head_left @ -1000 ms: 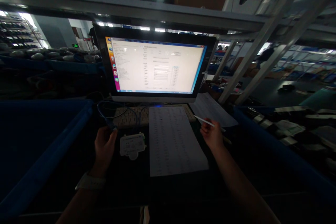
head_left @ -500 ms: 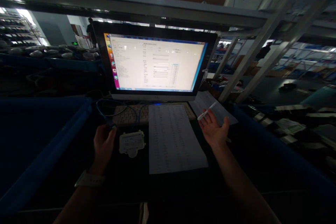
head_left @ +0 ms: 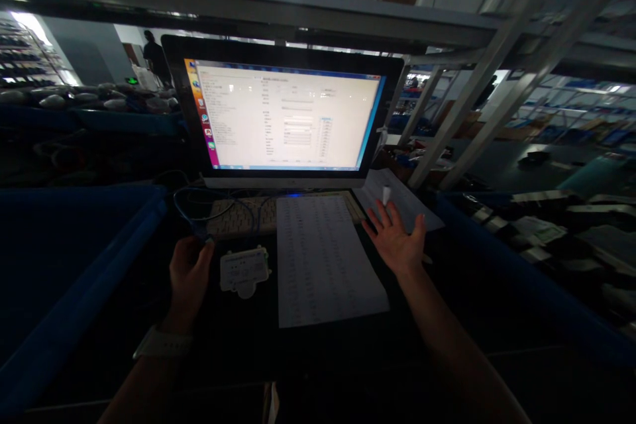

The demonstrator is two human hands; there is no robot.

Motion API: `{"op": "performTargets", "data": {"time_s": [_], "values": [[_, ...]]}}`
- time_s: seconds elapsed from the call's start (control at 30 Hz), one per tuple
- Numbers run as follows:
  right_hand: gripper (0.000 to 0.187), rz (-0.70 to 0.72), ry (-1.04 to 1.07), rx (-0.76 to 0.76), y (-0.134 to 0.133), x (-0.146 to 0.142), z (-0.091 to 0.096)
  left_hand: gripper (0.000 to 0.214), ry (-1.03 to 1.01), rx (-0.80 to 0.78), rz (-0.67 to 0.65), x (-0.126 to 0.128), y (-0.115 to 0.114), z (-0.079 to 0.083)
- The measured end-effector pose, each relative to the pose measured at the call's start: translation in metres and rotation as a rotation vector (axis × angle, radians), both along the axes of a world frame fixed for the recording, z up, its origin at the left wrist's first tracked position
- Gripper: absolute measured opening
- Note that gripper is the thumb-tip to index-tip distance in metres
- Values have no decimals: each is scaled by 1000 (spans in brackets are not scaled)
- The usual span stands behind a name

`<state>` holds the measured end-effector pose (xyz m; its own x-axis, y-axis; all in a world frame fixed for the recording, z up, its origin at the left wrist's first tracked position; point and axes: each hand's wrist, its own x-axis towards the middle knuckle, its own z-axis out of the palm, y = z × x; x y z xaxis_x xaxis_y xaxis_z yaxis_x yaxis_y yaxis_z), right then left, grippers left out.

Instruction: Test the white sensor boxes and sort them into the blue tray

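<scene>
My left hand is closed, thumb against fingers, on the end of a blue cable; the held end is mostly hidden. Just to its right lies a white plastic module with a rounded tab at the bottom. My right hand is palm up with its fingers spread. A white pen, seen nearly end-on, is at the fingertips; whether it touches them I cannot tell. Between the hands a printed sheet covers part of the keyboard.
A lit monitor stands behind the keyboard, under a metal shelf. Blue bins flank me: the left bin and the right bin, which holds several pale parts. Another paper lies behind my right hand. A person stands far back.
The pen has turned from lying slantwise by my right fingers to pointing nearly end-on at the fingertips. The right fingers have spread wider. My left hand keeps its grip; the view has shifted slightly.
</scene>
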<state>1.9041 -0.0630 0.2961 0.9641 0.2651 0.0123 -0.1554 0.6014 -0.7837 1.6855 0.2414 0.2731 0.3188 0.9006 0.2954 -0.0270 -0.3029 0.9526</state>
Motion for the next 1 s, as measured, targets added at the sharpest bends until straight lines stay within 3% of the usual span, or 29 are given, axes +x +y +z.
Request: {"op": "performTargets", "data": {"time_s": [1.0], "values": [[51,43,-40,32,2,0,-5,32,-12,56,-17,-1,3,-3]]}}
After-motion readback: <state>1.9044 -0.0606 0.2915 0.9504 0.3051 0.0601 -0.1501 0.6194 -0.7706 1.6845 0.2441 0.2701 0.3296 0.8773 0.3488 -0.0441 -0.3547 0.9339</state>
